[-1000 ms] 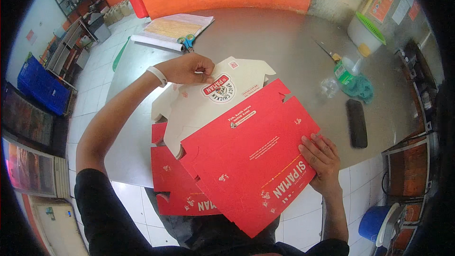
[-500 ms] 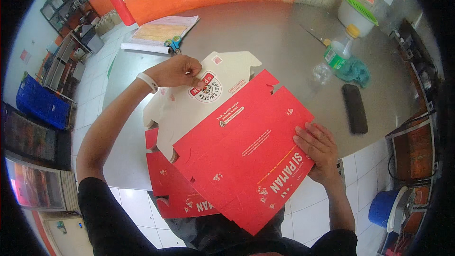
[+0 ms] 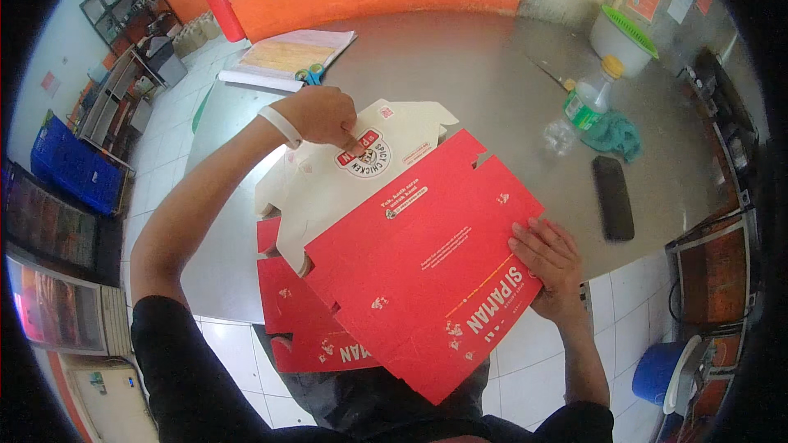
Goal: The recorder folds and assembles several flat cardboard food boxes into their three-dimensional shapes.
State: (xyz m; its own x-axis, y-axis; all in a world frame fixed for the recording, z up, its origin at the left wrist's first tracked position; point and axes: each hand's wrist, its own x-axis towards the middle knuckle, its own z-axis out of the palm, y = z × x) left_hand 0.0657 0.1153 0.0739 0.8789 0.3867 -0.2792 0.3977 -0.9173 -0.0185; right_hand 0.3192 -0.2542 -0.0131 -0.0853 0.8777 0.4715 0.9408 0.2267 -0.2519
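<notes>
An unfolded cardboard food box (image 3: 427, 258) lies tilted in front of me, with a broad red panel and a cream flap (image 3: 328, 189) that carries a round logo. Under its left side sits a second red box blank (image 3: 304, 312), mostly covered. My left hand (image 3: 324, 119) is curled closed, one fingertip pressing on the logo of the cream flap; I see nothing held in it. At the red panel's right edge, my right hand (image 3: 548, 258) grips the board, its fingers over the top and its thumb out of sight.
On the metal table (image 3: 443, 57) are papers (image 3: 304, 47) with blue-handled scissors (image 3: 310, 74), a plastic bottle (image 3: 591, 98), a teal cloth (image 3: 616, 133), a black phone (image 3: 613, 197), a knife (image 3: 550, 71) and a white basin with a green strainer (image 3: 621, 39). A blue bucket (image 3: 661, 369) stands at right.
My left hand has shifted slightly right, its fingertip still on the logo. My right hand keeps its hold on the red panel. The whole view has tilted a little.
</notes>
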